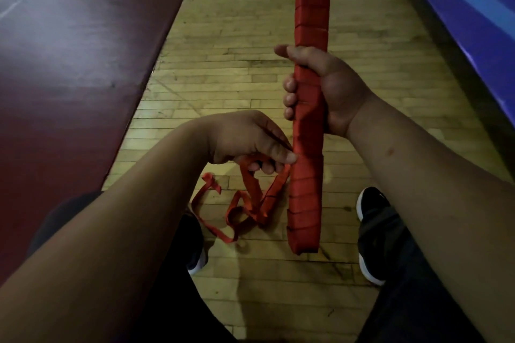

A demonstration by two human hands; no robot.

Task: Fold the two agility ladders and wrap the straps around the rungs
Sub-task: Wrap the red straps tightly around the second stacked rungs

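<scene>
Low in the frame, two black shoes (372,234) stand on the wooden floor (223,64), loose red strap (245,209) trailing between them. At centre, the left hand (250,139) pinches that strap against the strap-wrapped ladder bundle (309,120). Above it, the right hand (323,89) is fisted around the upright bundle, forearm running to lower right. A maroon mat (69,78) fills the upper left, a blue mat (473,8) the upper right.

Right hand (331,92) at 1 o'clock, fist closed, thumb up, forearm running to 4 o'clock. Left hand (250,142) centre, fingertips pinched, forearm to 8 o'clock.
</scene>
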